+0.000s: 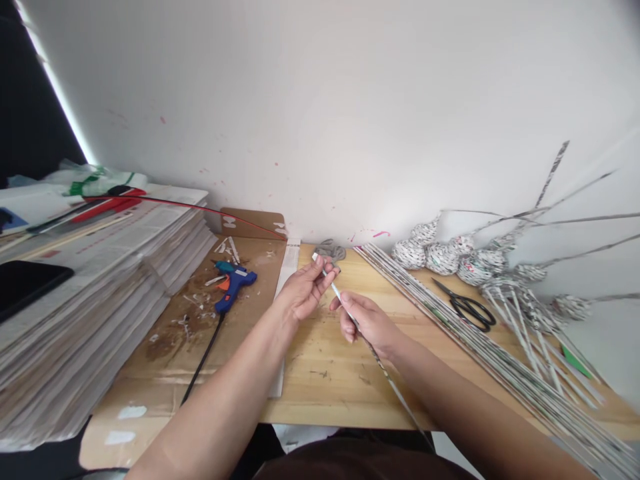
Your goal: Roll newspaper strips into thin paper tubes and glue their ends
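Observation:
A thin rolled paper tube [387, 377] runs slantwise through both hands above the wooden table. My left hand [306, 290] pinches it close to its upper white end. Lower down the same tube, my right hand [367, 321] has its fingers closed round it. The tube's tail comes down past the table's front edge near my body. Behind my left hand a small grey crumpled thing [334, 251] lies by the wall. To the right of my hands rests a long bundle of paper tubes [450, 327].
At left stand a tall stack of newspapers [125, 287] and a blue glue gun [235, 288] on stained cardboard [165, 373]. Black scissors [470, 308] lie beyond the bundle. Several woven paper balls [443, 257] with long stems sit at the back right, their stems sticking out.

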The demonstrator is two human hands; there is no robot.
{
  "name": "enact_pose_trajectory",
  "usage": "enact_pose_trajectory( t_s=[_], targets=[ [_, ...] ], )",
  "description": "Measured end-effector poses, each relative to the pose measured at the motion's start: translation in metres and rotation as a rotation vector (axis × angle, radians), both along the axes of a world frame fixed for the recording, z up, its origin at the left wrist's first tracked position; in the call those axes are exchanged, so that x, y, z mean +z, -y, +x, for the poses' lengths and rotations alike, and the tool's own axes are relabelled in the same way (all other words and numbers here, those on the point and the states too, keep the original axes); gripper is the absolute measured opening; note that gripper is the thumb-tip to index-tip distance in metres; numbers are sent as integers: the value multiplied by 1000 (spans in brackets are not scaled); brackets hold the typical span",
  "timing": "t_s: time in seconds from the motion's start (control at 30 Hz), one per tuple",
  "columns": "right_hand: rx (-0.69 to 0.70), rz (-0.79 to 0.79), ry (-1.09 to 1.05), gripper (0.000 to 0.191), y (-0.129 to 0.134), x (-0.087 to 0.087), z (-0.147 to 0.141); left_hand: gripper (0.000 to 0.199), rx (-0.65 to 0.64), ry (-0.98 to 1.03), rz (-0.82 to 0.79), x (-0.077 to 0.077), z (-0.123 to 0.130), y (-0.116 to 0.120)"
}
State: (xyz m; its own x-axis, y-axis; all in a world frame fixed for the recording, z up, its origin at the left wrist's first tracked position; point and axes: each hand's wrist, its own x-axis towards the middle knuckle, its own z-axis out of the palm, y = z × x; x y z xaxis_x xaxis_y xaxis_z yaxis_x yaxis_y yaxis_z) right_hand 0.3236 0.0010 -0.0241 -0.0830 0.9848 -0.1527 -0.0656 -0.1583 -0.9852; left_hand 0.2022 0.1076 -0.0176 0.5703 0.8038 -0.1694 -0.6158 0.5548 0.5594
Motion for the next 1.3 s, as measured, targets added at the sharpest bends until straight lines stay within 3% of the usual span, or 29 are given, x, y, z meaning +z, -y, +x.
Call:
enact_pose_trajectory(
  t_s=[0.07, 0.13, 0.27, 0.33, 0.43, 0.53, 0.6, 0.67, 0.77, 0.83, 1.0, 1.1, 1.17, 1.3],
  targets=[
    [-68, 81, 173, 38, -2, 3, 1, 12, -9, 13, 17, 0, 0, 1],
    [-83, 105, 207, 36, -3, 4, 1, 11, -17, 13, 17, 1, 0, 1],
    [109, -96, -237, 30, 0, 2, 2, 10, -42, 15, -11, 1, -1, 1],
    [182, -156, -356, 29, 1, 1, 2, 9, -42, 23, -16, 0, -1, 1],
    [115, -46, -66, 35, -1, 4, 1, 8, -45, -19, -8, 0, -2, 1],
    [-74, 213, 377, 32, -7, 7, -2, 7, -50, -64, 8, 0, -2, 1],
    [-125, 279, 457, 30, -9, 7, -4, 7, -37, -62, 11, 0, -2, 1],
    [-50, 171, 274, 32, -11, 5, -6, 7, -26, -59, 1, 1, -2, 1],
    [136, -55, -179, 34, -9, 1, -6, 9, -15, -50, -27, 2, -2, 1],
    [167, -90, -261, 34, -7, 0, -5, 10, -13, -37, -34, 2, -2, 1],
    [-64, 130, 265, 39, -9, 3, -7, 13, -40, -51, -2, 3, -2, 2],
    [-133, 212, 392, 34, -12, 5, -9, 15, -49, -64, 14, 1, -2, 2],
    [-86, 148, 246, 36, -13, 5, -8, 15, -55, -37, 22, 0, -2, 1],
    [184, -107, -242, 39, -13, 4, -5, 15, -58, 4, 9, 1, -3, -1]
  ],
)
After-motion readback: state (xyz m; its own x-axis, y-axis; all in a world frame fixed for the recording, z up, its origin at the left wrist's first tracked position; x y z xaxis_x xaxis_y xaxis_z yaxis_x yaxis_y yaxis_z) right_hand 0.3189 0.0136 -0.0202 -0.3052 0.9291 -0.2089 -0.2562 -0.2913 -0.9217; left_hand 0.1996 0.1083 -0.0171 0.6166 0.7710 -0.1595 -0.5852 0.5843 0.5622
